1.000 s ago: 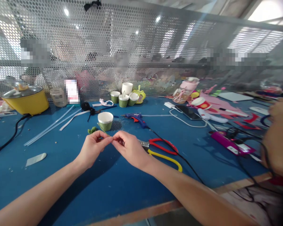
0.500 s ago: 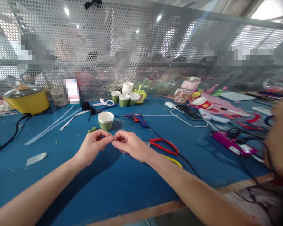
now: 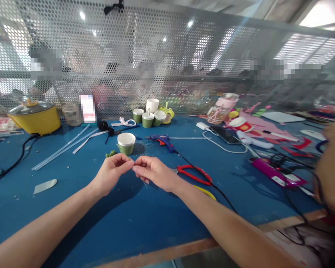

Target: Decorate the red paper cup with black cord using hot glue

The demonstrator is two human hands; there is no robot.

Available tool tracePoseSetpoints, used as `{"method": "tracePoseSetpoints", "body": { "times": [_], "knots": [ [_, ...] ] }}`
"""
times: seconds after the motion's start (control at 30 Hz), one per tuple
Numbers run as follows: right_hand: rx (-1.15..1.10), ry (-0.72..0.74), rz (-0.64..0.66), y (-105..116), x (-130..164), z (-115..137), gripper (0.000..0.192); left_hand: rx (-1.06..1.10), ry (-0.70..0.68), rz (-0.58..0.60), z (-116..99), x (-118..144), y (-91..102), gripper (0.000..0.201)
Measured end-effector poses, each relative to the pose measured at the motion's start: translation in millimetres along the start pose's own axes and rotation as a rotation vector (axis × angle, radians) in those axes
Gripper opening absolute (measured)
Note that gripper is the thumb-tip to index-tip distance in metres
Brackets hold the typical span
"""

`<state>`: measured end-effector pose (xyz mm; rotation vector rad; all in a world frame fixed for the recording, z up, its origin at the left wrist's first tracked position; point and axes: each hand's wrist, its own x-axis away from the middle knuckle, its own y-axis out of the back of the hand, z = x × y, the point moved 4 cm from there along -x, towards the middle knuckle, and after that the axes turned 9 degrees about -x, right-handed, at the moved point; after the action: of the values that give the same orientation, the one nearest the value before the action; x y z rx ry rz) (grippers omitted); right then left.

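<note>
My left hand (image 3: 111, 174) and my right hand (image 3: 153, 173) meet fingertip to fingertip just above the blue table (image 3: 123, 219), both pinching a thin green stem (image 3: 131, 160). The stem is mostly hidden by the fingers; a small green tuft (image 3: 110, 153) shows behind my left hand. Just beyond the hands stands a green paper cup (image 3: 125, 143) with a white inside. Red and yellow scissors (image 3: 197, 178) lie directly right of my right hand, partly behind my wrist.
A blue glue gun (image 3: 163, 141) with a black cord lies behind the scissors. Several green cups (image 3: 148, 117), a yellow pot (image 3: 35, 117), clear glue sticks (image 3: 60, 149), a phone (image 3: 225, 134) with a white cable and pink craft scraps crowd the back. Another person's arm (image 3: 331, 167) is at the right edge.
My right hand has slid slightly left and back, covering more of the scissors' blades. Both hands keep pinching the stem. The view has shifted a little.
</note>
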<state>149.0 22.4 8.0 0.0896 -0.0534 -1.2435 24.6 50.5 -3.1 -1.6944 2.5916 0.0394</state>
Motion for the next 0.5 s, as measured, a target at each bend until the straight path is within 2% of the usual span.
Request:
{"method": "tracePoseSetpoints", "body": {
  "times": [0.1, 0.2, 0.33, 0.5],
  "knots": [
    [-0.222, -0.067, 0.095, -1.5, -1.2, -4.5, 0.017, 0.045, -0.009, 0.08, -6.6, 1.4, -1.2, 0.019],
    [-0.26, -0.044, 0.076, -1.6, -1.8, -5.5, 0.018, 0.064, -0.003, 0.107, -8.7, 1.5, -1.3, 0.02],
    [-0.07, 0.059, -0.03, 0.5, -1.6, -2.1, 0.017, 0.063, 0.02, 0.082, -6.2, -1.3, -2.7, 0.021],
    [0.248, 0.196, -0.19, 4.3, 0.2, 3.1, 0.012, -0.013, 0.046, -0.053, -0.2, -3.5, -2.5, 0.023]
  ]
}}
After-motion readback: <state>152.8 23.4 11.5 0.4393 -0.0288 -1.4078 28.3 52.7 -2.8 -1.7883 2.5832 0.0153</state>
